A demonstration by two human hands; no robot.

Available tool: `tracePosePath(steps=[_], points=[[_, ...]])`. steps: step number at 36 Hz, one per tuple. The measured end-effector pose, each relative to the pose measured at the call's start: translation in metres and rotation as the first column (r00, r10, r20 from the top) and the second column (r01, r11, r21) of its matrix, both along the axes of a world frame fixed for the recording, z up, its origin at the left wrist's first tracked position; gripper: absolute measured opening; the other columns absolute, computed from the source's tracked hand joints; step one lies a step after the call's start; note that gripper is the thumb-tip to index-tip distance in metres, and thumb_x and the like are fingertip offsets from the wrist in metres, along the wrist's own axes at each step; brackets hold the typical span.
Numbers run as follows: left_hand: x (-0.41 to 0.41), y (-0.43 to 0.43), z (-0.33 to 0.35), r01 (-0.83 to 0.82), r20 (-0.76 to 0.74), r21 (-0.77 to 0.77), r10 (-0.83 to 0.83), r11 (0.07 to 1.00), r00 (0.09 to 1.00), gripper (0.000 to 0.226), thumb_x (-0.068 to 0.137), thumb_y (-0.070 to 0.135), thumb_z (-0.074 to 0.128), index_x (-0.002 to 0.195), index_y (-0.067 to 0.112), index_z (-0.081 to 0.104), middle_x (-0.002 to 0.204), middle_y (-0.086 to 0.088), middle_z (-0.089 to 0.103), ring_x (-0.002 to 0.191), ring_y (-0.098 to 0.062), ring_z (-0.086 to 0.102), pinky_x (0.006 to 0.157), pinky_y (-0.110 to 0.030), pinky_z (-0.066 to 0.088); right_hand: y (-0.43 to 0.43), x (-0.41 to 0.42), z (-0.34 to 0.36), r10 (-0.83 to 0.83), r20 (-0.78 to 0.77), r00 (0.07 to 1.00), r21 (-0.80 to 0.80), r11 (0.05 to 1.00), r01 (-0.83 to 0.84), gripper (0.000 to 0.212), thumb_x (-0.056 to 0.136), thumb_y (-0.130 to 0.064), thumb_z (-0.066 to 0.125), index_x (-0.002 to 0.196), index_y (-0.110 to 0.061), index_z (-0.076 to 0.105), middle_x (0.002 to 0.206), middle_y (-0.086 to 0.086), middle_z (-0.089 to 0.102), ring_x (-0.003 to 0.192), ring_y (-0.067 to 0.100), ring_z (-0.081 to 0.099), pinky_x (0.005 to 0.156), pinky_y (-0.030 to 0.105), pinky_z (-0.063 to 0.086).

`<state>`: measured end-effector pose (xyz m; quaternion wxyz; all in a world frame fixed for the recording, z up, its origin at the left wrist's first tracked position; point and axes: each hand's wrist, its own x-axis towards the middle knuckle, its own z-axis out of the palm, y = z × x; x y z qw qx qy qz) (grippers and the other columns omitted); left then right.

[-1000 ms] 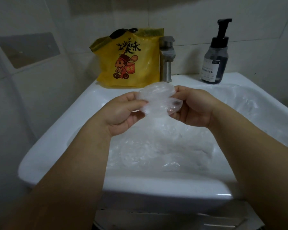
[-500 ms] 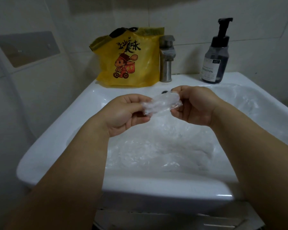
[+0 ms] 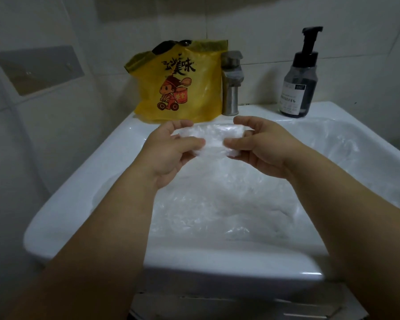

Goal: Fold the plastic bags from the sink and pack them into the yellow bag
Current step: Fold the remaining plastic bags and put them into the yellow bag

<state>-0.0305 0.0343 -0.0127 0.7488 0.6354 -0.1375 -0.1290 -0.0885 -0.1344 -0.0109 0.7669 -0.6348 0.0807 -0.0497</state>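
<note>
folded bag (image 3: 211, 139) half-hides fingers (image 3: 183, 124), sink pile (image 3: 217, 204) indistinct

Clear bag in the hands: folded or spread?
Folded: the clear bag is a compact pad, ends pinched by left hand and right hand.

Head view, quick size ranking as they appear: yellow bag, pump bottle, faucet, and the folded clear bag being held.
1. yellow bag, clearly largest.
2. pump bottle and folded clear bag: they look about alike, and the bag is nearer the camera, so unranked.
3. faucet, smallest.
</note>
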Motion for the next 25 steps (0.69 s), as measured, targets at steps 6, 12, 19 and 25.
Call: tracePosePath(steps=[6,12,19,25], points=[[0.003,0.0,0.002,0.039,-0.026,-0.244,-0.047,0.969,0.999,0.036,0.084,-0.007,0.061,0.118,0.0,0.055,0.093,-0.01,0.069,0.077,-0.013,0.07,0.068,-0.02,0.055,0.004,-0.005,0.005,0.131,-0.111,0.985,-0.027,0.991,-0.135,0.014,0.086,-0.005,0.064,0.098,0.003,0.06,0.071,0.011,0.059,0.057,0.014,0.056,0.054,0.022,0.053],[-0.005,-0.012,-0.002,0.174,-0.131,-0.191,-0.201,0.966,0.971,0.056,0.072,0.044,0.068,0.118,0.015,0.059,0.119,-0.011,0.066,0.114,-0.026,0.061,0.097,-0.037,0.05,0.019,-0.001,-0.001,0.071,0.038,0.997,0.027,0.997,-0.072,0.01,0.09,-0.009,0.061,0.093,0.001,0.062,0.068,0.007,0.059,0.055,0.012,0.053,0.053,0.021,0.051],[-0.013,-0.027,-0.009,0.266,-0.151,-0.015,-0.265,0.964,0.952,0.029,0.097,0.033,0.049,0.111,0.015,0.067,0.113,-0.009,0.07,0.103,-0.021,0.065,0.088,-0.034,0.055,0.03,-0.001,-0.007,0.126,0.073,0.989,-0.127,0.985,-0.116,0.009,0.089,-0.001,0.06,0.081,0.0,0.065,0.074,0.014,0.064,0.065,0.022,0.059,0.061,0.026,0.054],[0.0,-0.017,-0.001,0.098,-0.156,-0.222,-0.135,0.97,0.979,0.038,0.098,0.027,0.051,0.128,0.004,0.053,0.12,-0.016,0.066,0.105,-0.025,0.067,0.079,-0.033,0.058,0.019,-0.001,0.001,0.084,-0.007,0.996,-0.098,0.992,-0.085,0.011,0.087,-0.006,0.065,0.094,0.003,0.065,0.073,0.01,0.06,0.057,0.012,0.052,0.051,0.019,0.048]])
